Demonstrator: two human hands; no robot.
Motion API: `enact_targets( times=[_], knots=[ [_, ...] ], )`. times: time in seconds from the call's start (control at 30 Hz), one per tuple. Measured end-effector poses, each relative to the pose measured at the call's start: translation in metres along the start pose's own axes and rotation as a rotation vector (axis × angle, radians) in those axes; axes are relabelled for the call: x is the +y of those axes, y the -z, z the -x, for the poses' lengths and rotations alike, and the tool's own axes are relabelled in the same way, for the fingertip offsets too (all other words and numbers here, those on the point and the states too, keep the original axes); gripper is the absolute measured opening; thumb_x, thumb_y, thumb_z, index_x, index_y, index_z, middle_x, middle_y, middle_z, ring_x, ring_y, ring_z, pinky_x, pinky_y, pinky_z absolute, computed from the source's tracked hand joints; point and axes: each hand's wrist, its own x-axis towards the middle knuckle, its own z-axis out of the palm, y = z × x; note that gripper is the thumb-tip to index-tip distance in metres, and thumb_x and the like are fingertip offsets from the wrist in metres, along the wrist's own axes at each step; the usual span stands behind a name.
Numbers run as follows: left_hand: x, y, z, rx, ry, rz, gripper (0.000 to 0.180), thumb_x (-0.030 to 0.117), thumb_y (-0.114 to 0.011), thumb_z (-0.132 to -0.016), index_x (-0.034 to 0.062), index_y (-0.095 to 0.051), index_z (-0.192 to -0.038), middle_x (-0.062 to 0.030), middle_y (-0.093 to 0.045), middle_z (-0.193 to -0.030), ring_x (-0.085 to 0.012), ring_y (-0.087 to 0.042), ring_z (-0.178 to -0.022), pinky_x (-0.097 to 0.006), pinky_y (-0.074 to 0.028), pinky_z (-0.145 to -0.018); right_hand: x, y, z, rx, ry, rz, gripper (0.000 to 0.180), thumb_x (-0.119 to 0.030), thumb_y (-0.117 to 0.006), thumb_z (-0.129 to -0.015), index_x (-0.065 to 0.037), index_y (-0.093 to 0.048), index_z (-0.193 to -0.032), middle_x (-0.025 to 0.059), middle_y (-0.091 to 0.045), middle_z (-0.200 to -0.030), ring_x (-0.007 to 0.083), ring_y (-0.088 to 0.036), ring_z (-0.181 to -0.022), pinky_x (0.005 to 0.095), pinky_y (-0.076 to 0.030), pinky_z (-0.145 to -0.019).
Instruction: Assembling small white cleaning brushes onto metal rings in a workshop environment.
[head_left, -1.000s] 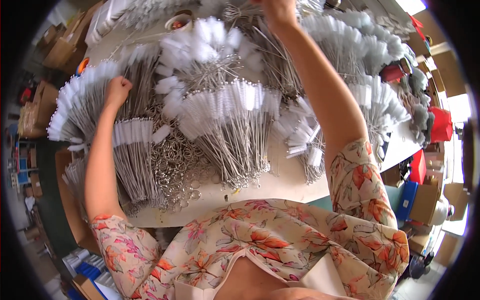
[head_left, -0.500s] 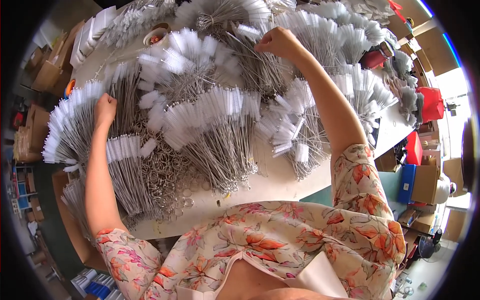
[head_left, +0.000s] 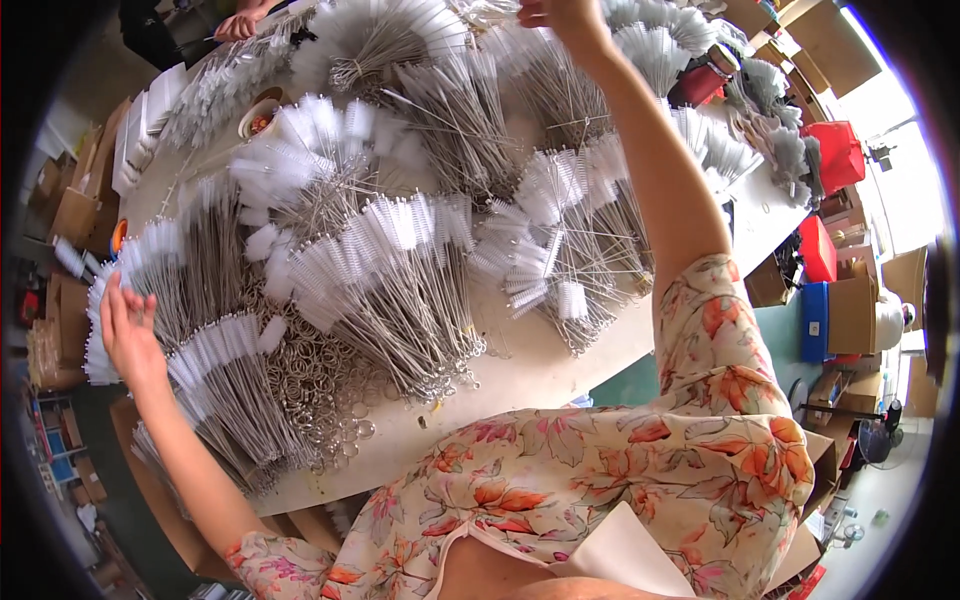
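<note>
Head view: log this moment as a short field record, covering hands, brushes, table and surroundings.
Left hand: left hand open, fingers spread, over a fan of white-tipped wire brushes
Right hand: right hand raised at the far brush piles, grip unclear at the frame edge
Centre: large brush fan
Beside it: heap of metal rings
Surface: pale table
Far left: another person's hand
Right side: red box, cardboard boxes
</note>
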Motion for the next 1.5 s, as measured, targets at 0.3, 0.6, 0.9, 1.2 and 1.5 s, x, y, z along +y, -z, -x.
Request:
enact_targets(
  times=[0.3, 0.6, 0.9, 1.2, 1.5],
  knots=[
    [0.017, 0.050, 0.084, -0.157, 0.096, 0.141, 0.037, 0.024, -0.043, -0.095, -0.0049, -0.048, -0.117, 0.0005, -0.044, -0.079, -0.0021, -0.032, -0.058, -0.015, -0.023, -0.043, 0.080, 0.095, -0.018, -0.186, -0.235, 1.156, 0.036, -0.041, -0.071, -0.064, -0.009, -0.070, -0.079, 0.0118, -0.066, -0.075, 0.0232, -0.063, -0.072, 0.0347, -0.049, -0.072],
    [0.016, 0.001, 0.141, -0.289, 0.150, 0.126, 0.027, 0.022, -0.046, -0.092, -0.0022, -0.056, -0.099, -0.0001, -0.040, -0.072, -0.0072, -0.032, -0.060, -0.020, -0.025, -0.050, 0.006, 0.064, -0.007, 0.135, 0.104, 1.260, 0.020, -0.027, -0.052, -0.080, -0.013, -0.067, -0.081, 0.0115, -0.065, -0.079, 0.0316, -0.062, -0.077, 0.0387, -0.048, -0.073],
    [0.020, -0.126, 0.201, -0.493, -0.153, -0.079, 0.018, 0.005, -0.051, -0.089, -0.0016, -0.057, -0.105, -0.0015, -0.051, -0.066, -0.0051, -0.046, -0.051, -0.018, -0.037, -0.044, -0.121, -0.091, 0.172, -0.588, -0.050, -0.567, 0.021, -0.019, -0.043, -0.092, -0.005, -0.060, -0.093, 0.0083, -0.060, -0.101, 0.0225, -0.057, -0.096, 0.0386, -0.047, -0.086],
    [-0.017, -0.098, 0.238, -0.223, -0.784, -0.207, 0.015, -0.001, -0.049, -0.088, -0.0008, -0.046, -0.102, -0.0119, -0.053, -0.095, -0.0157, -0.061, -0.075, -0.024, -0.052, -0.068, -0.104, -0.101, 0.304, -0.477, -0.192, -0.329, 0.036, -0.034, -0.053, -0.089, -0.003, -0.062, -0.106, 0.0065, -0.058, -0.107, 0.0165, -0.050, -0.102, 0.0335, -0.031, -0.096],
    [-0.064, -0.077, 0.327, -0.339, -0.738, -0.399, 0.039, 0.002, -0.071, -0.068, 0.0091, -0.060, -0.106, -0.0091, -0.050, -0.103, -0.0193, -0.051, -0.074, -0.029, -0.046, -0.065, -0.104, -0.085, 0.356, -0.442, -0.846, -1.060, 0.019, -0.020, -0.047, -0.093, -0.004, -0.056, -0.093, 0.0018, -0.057, -0.078, 0.0122, -0.052, -0.067, 0.0234, -0.042, -0.057]
  ],
)
